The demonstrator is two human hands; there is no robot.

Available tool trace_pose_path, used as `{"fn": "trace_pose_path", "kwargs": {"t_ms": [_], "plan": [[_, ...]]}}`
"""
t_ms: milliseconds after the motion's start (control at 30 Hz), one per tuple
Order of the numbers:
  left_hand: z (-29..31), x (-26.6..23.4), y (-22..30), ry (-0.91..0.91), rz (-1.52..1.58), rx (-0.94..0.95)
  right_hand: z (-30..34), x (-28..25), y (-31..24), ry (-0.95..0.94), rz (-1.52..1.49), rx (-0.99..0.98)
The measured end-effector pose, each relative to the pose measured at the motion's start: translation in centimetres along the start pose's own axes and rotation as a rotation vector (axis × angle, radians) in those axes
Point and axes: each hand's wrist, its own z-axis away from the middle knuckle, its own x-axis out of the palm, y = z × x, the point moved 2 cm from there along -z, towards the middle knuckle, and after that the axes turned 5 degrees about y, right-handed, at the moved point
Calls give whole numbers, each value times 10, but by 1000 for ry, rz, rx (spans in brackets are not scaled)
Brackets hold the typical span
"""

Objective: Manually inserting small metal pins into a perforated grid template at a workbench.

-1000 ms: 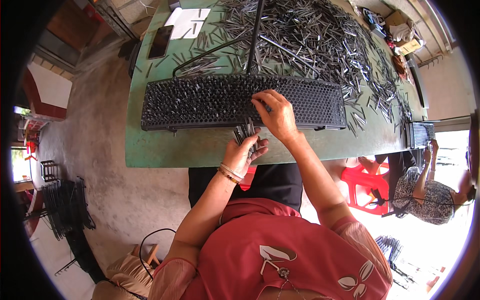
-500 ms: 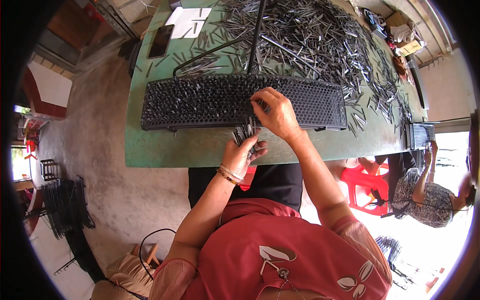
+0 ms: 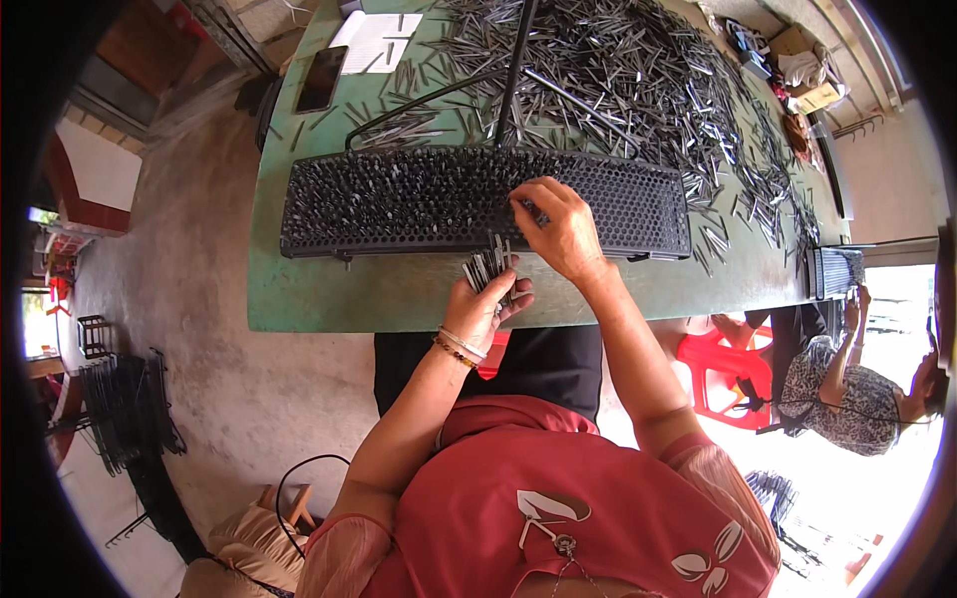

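The left hand (image 3: 485,300) held almost the same place as half a second earlier, its grip clasped around a fanned bundle of thin, grey metallic strips (image 3: 484,264) just in front of the rack's near side. The right hand (image 3: 563,227) had shifted slightly rightward over the long, black, perforated rack (image 3: 633,204); its fingers were bent together, but whether its grip pinched a strip could not be told. That hand hid the holes beneath it. Left of it, the rack was crowded with upright dark strips (image 3: 384,199); rightward, rows of round holes showed. The rack lay across the flat green worktop (image 3: 419,294). Behind it, a thin black rod frame (image 3: 512,75) crossed in front of a wide heap of loose dark strips (image 3: 618,60). Farther left lay a dark, rectangular phone (image 3: 322,80) and white, lined paper (image 3: 382,42); at far right sat a co-worker in patterned clothing (image 3: 847,399)
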Motion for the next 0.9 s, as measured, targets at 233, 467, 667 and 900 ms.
{"fn": "trace_pose_path", "kwargs": {"t_ms": [233,467,667,900], "plan": [[0,0,0,-5,1,3,2,-2,2,-91,71,-70],[1,-1,3,-17,34,29,12,-9,-11,-224,-231,338],[4,6,9,-104,29,28,19,-7,-8,-329,-532,594],[4,6,10,-63,45,23,10,-14,-7,-383,-594,785]]}}
